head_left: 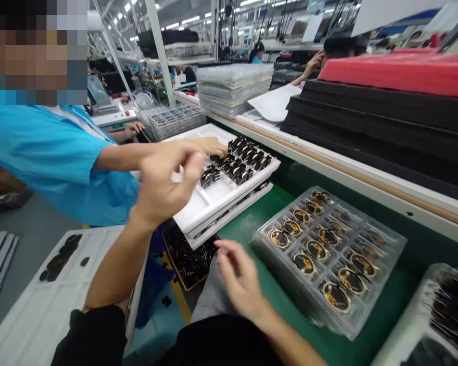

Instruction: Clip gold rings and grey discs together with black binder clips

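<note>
My left hand [168,183] is raised in front of the co-worker's forearm, smeared by motion. Its fingers look curled, and whether anything is in them I cannot make out. Low over my lap, my right hand [240,279] has loosely bent fingers, thumb and forefinger apart, with nothing visible between them. Right of it lies a stack of clear plastic trays [381,234] with round, gold-rimmed parts [316,249] in the pockets. Beyond my left hand, a white foam tray [223,190] carries rows of black parts [236,165]; another tray is beneath it.
A co-worker in a blue shirt [41,147] reaches a hand [211,146] into the white tray. Below, a box [187,256] holds small dark pieces. Black foam sheets [385,132] are piled on the shelf, and a bag of dark parts [416,325] lies at the lower right.
</note>
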{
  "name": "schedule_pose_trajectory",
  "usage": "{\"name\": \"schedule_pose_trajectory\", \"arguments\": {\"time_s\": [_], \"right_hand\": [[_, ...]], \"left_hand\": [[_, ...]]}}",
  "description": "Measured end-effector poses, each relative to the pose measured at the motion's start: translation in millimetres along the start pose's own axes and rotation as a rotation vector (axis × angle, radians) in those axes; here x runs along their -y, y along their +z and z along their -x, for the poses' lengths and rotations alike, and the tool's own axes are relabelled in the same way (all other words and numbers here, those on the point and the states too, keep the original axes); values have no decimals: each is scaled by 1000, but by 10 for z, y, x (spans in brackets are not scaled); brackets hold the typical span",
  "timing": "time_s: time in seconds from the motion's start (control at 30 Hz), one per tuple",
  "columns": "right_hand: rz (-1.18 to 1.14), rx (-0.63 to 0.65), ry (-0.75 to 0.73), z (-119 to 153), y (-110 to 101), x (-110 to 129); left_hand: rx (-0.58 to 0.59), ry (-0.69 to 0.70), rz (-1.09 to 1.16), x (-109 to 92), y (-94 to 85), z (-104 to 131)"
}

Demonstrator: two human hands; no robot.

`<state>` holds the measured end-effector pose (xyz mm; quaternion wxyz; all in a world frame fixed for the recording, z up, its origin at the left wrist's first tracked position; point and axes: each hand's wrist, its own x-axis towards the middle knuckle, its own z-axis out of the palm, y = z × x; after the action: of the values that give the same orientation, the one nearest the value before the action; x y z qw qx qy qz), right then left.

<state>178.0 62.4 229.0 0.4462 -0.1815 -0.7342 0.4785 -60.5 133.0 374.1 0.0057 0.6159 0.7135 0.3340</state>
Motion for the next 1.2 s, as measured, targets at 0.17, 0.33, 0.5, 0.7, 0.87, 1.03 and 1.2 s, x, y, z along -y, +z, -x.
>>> {"name": "schedule_pose_trajectory", "arguments": {"time_s": [0.17, 0.33, 0.5, 0.7, 0.87, 1.03, 1.2], "right_hand": [[-77, 238, 421, 438, 308, -762], [-128, 222, 483, 509, 252, -939], [-148, 153, 495, 245, 132, -948], [-234, 84, 500, 80, 114, -988], [-632, -25, 411, -135, 134, -806], [-695, -275, 489, -178, 219, -668], [-561, -340, 511, -47, 275, -698]], "left_hand": [[80, 5, -679, 253, 403, 99], [82, -44, -785, 454, 696, 34], [87, -70, -717, 523, 691, 146], [-208, -48, -312, 489, 539, 409], [-159, -247, 376, 198, 612, 1248], [-151, -484, 758, -21, 1103, 1866], [-400, -825, 1174, -144, 1421, 1923]]}}
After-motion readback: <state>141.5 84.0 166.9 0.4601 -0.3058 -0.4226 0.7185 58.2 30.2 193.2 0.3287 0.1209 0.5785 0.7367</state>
